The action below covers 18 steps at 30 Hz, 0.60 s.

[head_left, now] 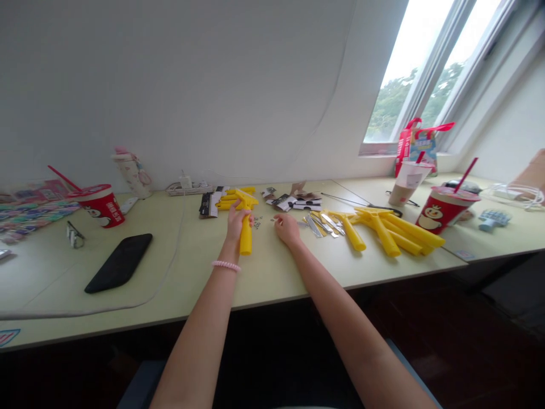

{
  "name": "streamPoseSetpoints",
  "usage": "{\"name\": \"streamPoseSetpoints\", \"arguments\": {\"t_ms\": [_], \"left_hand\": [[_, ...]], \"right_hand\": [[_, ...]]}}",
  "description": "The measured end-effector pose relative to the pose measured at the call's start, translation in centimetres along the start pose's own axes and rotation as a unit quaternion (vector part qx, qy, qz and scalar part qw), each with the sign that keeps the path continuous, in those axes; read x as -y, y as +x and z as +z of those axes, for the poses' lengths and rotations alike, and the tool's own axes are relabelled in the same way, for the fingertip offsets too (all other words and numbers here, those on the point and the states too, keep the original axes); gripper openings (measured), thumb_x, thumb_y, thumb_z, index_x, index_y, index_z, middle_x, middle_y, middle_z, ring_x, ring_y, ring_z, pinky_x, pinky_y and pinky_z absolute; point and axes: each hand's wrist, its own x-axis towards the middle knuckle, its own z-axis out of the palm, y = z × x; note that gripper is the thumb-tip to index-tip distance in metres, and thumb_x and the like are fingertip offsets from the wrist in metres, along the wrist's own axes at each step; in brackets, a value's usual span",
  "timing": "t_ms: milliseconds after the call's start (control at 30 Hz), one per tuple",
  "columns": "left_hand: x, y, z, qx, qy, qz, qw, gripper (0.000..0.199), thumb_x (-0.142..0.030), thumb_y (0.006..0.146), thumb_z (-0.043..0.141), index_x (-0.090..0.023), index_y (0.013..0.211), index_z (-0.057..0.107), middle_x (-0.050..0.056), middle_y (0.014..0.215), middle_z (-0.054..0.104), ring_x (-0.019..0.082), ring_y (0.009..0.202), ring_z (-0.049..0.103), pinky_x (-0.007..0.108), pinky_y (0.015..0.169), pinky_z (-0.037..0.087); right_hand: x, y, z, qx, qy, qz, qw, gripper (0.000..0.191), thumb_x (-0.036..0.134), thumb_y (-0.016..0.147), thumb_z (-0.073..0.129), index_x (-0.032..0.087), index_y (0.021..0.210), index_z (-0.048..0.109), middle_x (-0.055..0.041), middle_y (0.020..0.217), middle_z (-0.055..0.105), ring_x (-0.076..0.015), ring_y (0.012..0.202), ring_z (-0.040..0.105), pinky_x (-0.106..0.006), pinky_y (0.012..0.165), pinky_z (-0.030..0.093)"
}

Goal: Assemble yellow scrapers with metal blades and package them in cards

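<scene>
My left hand (237,223), with a pink coil band at the wrist, is closed round a yellow scraper (246,233), its handle pointing down toward me and its wide head away. On the table between my hands lie small metal screws (257,222). My right hand (286,228) rests low over the table just right of them, fingers curled together; anything between the fingertips is too small to make out. Right of it are loose metal blades (315,226) and a pile of yellow scrapers (385,236). More yellow scrapers (227,200) lie behind my left hand.
Black-and-white card packaging (284,201) lies at the back. A black phone (120,262) and a red cup (102,207) are at the left. At the right stand another red cup (443,210) and a pale drink cup (402,190). A power strip (187,187) sits against the wall.
</scene>
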Motion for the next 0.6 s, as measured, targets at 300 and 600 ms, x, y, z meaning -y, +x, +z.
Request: {"name": "streamPoseSetpoints", "arguments": {"t_ms": [300,600], "left_hand": [[0.8,-0.7,-0.8,0.072,-0.072,-0.055,0.993,0.055,-0.014,0.063,0.056,-0.028,0.115,0.044,0.000,0.090,0.055,0.000,0.048,0.044,0.011,0.041,0.035],[0.6,-1.2,-0.6,0.099,-0.036,-0.110,0.988,0.055,-0.015,0.063,0.056,-0.027,0.116,0.045,0.001,0.087,0.056,0.000,0.045,0.043,0.011,0.037,0.033]], "right_hand": [[0.9,0.9,0.2,0.012,-0.106,0.003,0.994,0.021,0.024,0.080,0.048,0.020,0.097,0.059,-0.0094,0.101,0.059,-0.0203,0.086,0.055,-0.028,0.068,0.038],[0.5,0.7,0.2,0.012,-0.067,0.019,0.997,0.010,0.021,0.076,0.051,0.018,0.075,0.061,-0.0073,0.090,0.061,-0.0183,0.084,0.054,-0.026,0.067,0.037]]}}
